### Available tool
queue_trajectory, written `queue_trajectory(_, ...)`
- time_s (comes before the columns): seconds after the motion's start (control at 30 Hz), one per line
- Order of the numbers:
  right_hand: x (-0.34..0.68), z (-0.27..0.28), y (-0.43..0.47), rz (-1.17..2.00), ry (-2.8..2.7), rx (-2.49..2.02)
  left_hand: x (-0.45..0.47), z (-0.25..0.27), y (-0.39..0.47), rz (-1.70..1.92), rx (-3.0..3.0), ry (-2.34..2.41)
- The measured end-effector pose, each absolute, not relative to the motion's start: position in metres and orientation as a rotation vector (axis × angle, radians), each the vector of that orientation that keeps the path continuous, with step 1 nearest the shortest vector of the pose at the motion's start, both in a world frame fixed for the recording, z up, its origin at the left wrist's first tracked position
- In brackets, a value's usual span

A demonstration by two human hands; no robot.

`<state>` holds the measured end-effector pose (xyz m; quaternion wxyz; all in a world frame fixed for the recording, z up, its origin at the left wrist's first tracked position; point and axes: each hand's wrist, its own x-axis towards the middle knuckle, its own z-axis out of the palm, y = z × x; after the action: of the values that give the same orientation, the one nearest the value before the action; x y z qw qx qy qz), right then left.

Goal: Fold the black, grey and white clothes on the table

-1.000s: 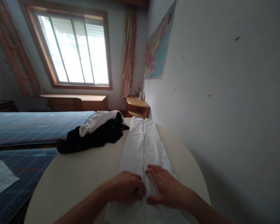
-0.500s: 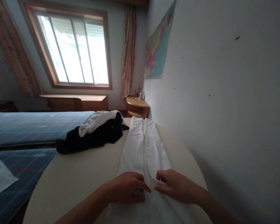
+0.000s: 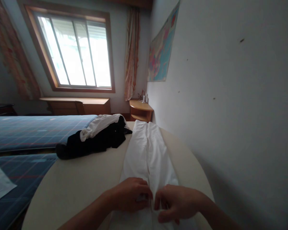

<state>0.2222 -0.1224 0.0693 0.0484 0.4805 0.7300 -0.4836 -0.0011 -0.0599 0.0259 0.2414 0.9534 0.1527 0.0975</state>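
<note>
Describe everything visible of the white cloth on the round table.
The white cloth looks like a soft, woven garment, lightly creased. It lies flat and lengthwise on the pale round table, in two long panels side by side with a narrow dark line between them along part of their length. The far ends are separate; the near end runs out of frame. Left hand and right hand are at the near part, fingers curled; their grip is unclear.
</note>
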Motion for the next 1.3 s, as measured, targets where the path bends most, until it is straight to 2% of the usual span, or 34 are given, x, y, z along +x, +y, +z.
queue_trajectory(0.1,0.227,0.072,-0.113,-1.825,2.038,1.244,-0.001,0.025,-0.061,0.247,2.578,0.515)
queue_trajectory(0.2,0.232,0.067,-0.094,-1.788,2.189,1.414,-0.001,0.023,-0.062,0.26,2.569,0.49)
queue_trajectory(0.27,0.233,0.06,-0.076,-1.411,2.455,1.767,-0.001,0.021,-0.063,0.289,2.578,0.41)
queue_trajectory(0.37,0.23,0.047,-0.044,-0.639,2.623,2.185,0.001,0.017,-0.064,0.301,2.585,0.339)
queue_trajectory(0.47,0.224,0.037,-0.012,-0.295,2.485,2.331,0.003,0.013,-0.066,0.294,2.589,0.291)
queue_trajectory(0.83,0.203,0.021,0.059,-0.03,2.066,2.582,0.012,-0.002,-0.071,0.302,2.601,0.082)
queue_trajectory(1.3,0.219,0.016,0.069,-0.03,2.23,2.49,0.01,0.0,-0.074,0.318,2.567,0.104)
